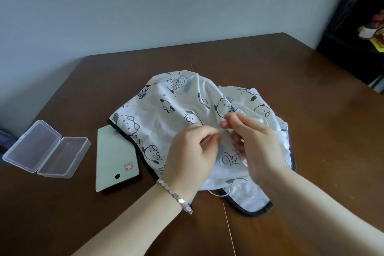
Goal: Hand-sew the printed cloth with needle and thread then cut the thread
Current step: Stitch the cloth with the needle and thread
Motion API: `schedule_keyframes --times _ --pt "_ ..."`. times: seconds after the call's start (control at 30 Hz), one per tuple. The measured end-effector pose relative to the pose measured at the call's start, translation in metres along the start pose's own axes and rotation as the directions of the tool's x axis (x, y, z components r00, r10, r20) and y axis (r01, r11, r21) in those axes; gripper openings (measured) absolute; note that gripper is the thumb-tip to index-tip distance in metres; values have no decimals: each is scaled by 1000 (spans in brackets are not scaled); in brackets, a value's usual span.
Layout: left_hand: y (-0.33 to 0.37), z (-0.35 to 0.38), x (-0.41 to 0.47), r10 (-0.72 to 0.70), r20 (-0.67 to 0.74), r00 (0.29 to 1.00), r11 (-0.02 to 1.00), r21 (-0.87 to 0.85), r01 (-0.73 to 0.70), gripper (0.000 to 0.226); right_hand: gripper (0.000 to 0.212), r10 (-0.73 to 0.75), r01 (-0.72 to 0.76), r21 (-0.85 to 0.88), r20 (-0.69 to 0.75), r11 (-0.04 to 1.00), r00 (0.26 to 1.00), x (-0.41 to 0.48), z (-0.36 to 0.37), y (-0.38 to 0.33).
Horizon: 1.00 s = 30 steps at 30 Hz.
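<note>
A white cloth [166, 110] printed with cartoon dogs and edged in dark trim lies bunched in the middle of the brown table [291, 100]. My left hand [191, 151], a silver bracelet on its wrist, pinches a fold of the cloth with curled fingers. Right beside it my right hand [253, 141] pinches the cloth between thumb and fingertips, almost touching the left. The needle is too small to make out. A loop of white thread [218, 193] trails from under the cloth near its front edge.
An open clear plastic box [45, 149] sits at the left of the table. A pale green card [114, 156] with a round hole lies between it and the cloth. Dark shelving [353, 27] with small items stands at the far right.
</note>
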<state>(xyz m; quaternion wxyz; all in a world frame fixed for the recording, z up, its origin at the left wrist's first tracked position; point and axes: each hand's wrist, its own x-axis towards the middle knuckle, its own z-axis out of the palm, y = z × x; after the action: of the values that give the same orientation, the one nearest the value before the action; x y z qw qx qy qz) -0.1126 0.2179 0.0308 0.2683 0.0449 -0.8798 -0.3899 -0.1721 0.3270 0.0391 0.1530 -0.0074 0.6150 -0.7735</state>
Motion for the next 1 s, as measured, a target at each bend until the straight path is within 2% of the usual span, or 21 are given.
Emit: schedule_keyframes --times 0.1,0.17,0.23,0.27,0.3,0.37,0.43,0.47,0.5,0.53,0.63,0.7,0.77,0.83,0.9,0.93,1.0 --pt "-1 -4 -1 -37 58 998 999 14 37 9 20 179 -178 243 17 954 984 28 -2 -10" --pt "-2 -6 -4 -69 102 992 997 -25 72 9 15 274 -292 418 103 860 956 40 -5 -21" --pt "-4 -8 -3 -130 130 983 985 -95 143 9 6 312 -376 548 210 747 927 43 -2 -30" --pt "-5 -9 -3 -181 155 971 967 -155 205 10 6 294 -384 569 247 727 923 43 0 -33" --pt "-4 -9 -1 -229 192 954 933 -235 271 12 7 255 -368 562 271 741 928 44 2 -35" --pt "-5 -8 2 -282 257 924 848 -384 366 18 15 134 -267 460 302 847 944 49 7 -34" --pt "-7 -7 4 -304 295 906 797 -443 411 21 20 -15 -40 196 274 980 962 57 12 -27" --pt "-8 -8 4 -307 310 900 784 -453 424 20 21 -115 122 -17 225 992 968 63 12 -22" --pt "-8 -8 5 -306 323 896 778 -458 431 19 21 -229 276 -246 200 929 953 70 10 -18" --pt "-9 -9 5 -301 330 895 775 -462 432 17 19 -323 391 -432 225 813 919 78 7 -16" --pt "-10 -11 3 -277 343 898 768 -483 421 14 19 -372 541 -718 403 437 836 108 -11 -19" --pt "-10 -12 2 -283 344 896 747 -507 430 12 22 -341 505 -843 427 185 837 135 -31 -25" --pt "-10 -12 2 -290 345 892 721 -534 441 13 23 -350 371 -926 327 65 878 154 -50 -37" --pt "-11 -12 2 -294 349 890 716 -537 447 15 24 -417 292 -949 221 115 882 158 -58 -48" --pt "-12 -11 2 -306 340 889 725 -522 449 16 25 -427 303 -909 162 287 889 146 -48 -54" --pt "-13 -11 2 -312 333 890 729 -517 448 17 24 -378 312 -862 155 400 913 135 -41 -56" --pt "-14 -9 3 -317 319 893 737 -510 444 19 18 -128 242 -729 210 641 969 104 -25 -56"
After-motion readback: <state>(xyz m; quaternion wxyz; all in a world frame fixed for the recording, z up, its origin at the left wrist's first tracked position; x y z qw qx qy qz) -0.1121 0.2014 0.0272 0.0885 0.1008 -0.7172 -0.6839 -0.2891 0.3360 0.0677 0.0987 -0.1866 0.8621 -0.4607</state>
